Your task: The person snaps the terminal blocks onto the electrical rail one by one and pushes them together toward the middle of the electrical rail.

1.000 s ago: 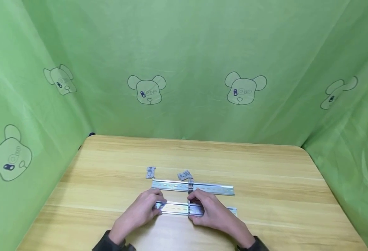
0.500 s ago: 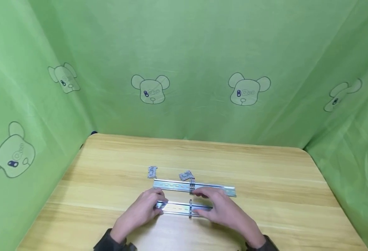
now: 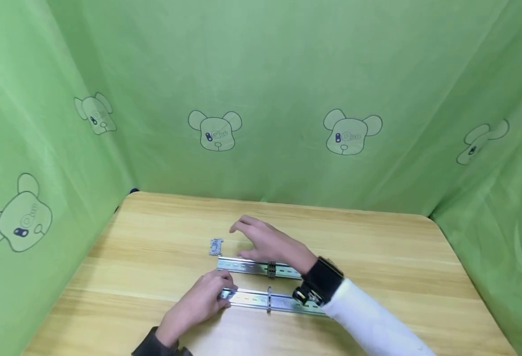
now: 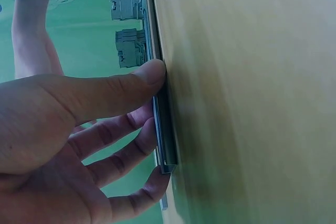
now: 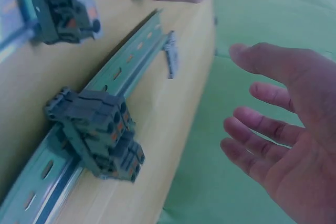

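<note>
Light wooden table [image 3: 376,247] carrying two slotted silver metal rails. My left hand [image 3: 203,299] pinches the near rail's [image 3: 261,299] left end; my right hand [image 3: 265,242], fingers spread and empty, hovers beyond the far rail [image 3: 243,265], near a small grey terminal block [image 3: 215,246].

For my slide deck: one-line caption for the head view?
Left hand holds the near DIN rail while the open right hand reaches over the far DIN rail.
</note>
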Motion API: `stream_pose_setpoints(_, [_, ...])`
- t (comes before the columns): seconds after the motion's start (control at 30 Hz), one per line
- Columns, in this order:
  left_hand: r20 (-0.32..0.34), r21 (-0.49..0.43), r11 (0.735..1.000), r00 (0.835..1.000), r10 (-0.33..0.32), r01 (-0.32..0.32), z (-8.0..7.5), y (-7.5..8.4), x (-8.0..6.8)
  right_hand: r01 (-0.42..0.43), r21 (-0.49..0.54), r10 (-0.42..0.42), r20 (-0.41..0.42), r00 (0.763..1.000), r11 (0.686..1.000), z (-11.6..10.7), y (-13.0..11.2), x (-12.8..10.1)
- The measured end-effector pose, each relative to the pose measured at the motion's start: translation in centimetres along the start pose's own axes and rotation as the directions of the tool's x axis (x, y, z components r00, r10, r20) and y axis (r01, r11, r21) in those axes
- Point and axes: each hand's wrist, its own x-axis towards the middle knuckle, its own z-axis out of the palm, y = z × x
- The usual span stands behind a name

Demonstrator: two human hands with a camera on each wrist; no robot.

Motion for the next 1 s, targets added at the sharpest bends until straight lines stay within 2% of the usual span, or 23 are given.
stream_pose_setpoints(0.3, [-0.005,0.015,1.000,1.000,-0.009,0.010,-0.4,0.2,0.1,-0.007,-0.029,0.011,0.142,0.990,1.000,2.0,0.4,5.1])
stream_pose_setpoints(0.43, [0.000,0.021,1.000,1.000,0.002,-0.002,-0.2,0.2,0.1,0.000,0.000,0.000,0.175,0.985,1.000,3.2,1.1,6.0])
stream_pose_setpoints(0.6, [0.006,0.027,1.000,1.000,-0.010,0.009,0.1,0.0,0.1,0.008,-0.011,-0.006,0.191,0.982,1.000,4.4,1.0,7.0])
stream_pose_setpoints(1.0, [0.005,0.025,1.000,1.000,0.001,-0.001,0.1,-0.1,0.1,-0.001,-0.071,0.017,0.232,0.973,0.997,5.4,0.2,8.5])
